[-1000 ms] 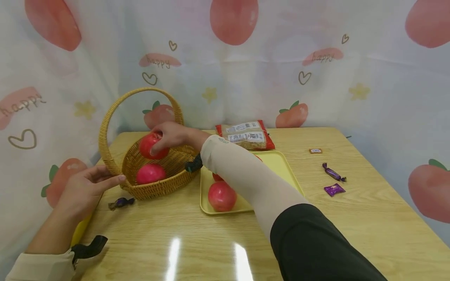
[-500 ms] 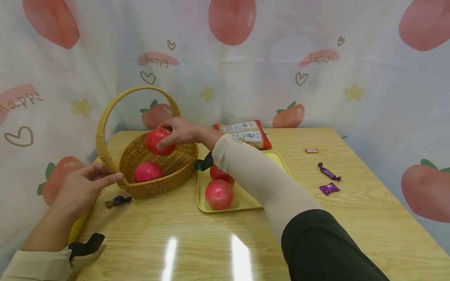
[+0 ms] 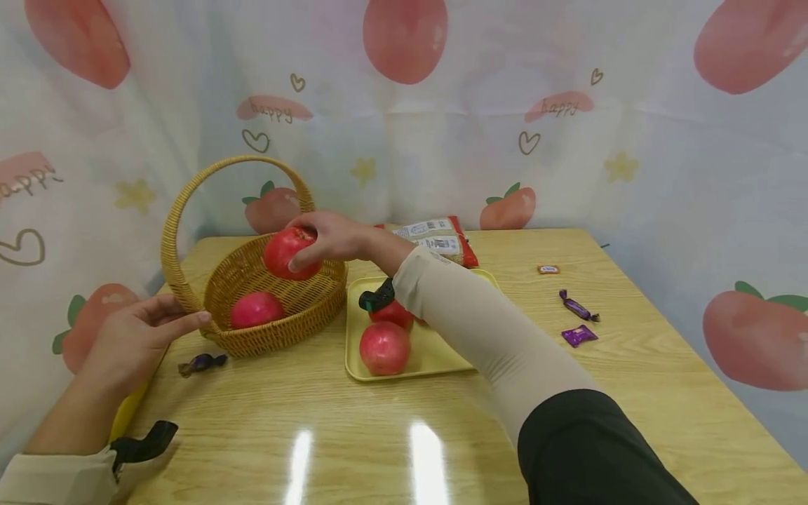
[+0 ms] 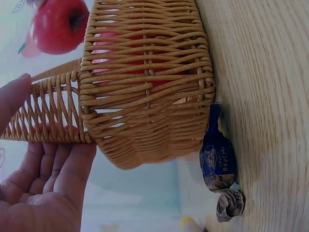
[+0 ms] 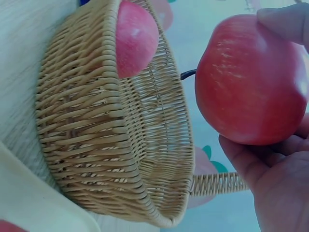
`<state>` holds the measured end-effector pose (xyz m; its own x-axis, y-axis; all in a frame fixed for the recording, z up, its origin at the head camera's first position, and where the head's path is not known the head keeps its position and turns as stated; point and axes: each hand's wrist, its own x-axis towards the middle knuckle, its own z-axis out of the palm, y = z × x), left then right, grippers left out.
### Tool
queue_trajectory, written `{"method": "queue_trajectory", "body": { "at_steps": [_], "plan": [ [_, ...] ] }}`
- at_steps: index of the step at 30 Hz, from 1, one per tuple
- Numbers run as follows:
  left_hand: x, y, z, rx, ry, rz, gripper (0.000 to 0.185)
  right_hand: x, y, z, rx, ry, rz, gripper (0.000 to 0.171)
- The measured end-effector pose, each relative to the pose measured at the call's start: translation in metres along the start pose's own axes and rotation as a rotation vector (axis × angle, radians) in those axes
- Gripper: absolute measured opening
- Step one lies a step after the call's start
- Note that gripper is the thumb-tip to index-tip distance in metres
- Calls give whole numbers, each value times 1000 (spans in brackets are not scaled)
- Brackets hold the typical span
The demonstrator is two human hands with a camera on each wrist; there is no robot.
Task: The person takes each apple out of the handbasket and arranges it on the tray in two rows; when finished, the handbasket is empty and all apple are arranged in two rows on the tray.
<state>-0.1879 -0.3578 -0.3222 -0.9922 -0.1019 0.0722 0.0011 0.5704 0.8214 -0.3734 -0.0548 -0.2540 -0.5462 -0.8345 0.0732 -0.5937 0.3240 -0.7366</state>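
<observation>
My right hand [image 3: 331, 242] grips a red apple [image 3: 287, 254], holding it over the right part of the wicker basket [image 3: 284, 337]. In the right wrist view, the apple's dark stem points towards the basket, with the thumb and fingers around its other end. Inside the basket lies a pink round fruit [image 3: 257, 309], apart from the held apple. My left hand [image 3: 135, 337] holds the foot of the basket's tall handle [image 3: 170, 245]. In the left wrist view, the thumb is on one side of the handle [image 4: 53, 108] and the fingers on the other.
A yellow tray [image 3: 442, 358] beside the basket carries a pinkish-red fruit [image 3: 385, 348] and a red one [image 3: 393, 314]. Behind it lies a red-edged bag [image 3: 435, 238]. One dark wrapped candy [image 3: 202, 362] sits before the basket; several wrapped sweets [image 3: 577, 306] lie at right.
My right hand has drawn the apple to the right and slightly up relative to the basket. The left hand keeps its hold on the handle. The whole head view has shifted a little.
</observation>
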Motion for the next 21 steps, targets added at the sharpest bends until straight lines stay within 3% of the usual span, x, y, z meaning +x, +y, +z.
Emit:
{"method": "queue_trajectory", "body": {
  "at_steps": [9, 21],
  "plan": [
    [1, -3, -1, -11, 0, 4, 50, -22, -3, -1, -16, 11, -29, 61],
    [3, -4, -1, 48, 3, -28, 49, -65, -9, -6, 4, 29, 10, 61]
  ]
}}
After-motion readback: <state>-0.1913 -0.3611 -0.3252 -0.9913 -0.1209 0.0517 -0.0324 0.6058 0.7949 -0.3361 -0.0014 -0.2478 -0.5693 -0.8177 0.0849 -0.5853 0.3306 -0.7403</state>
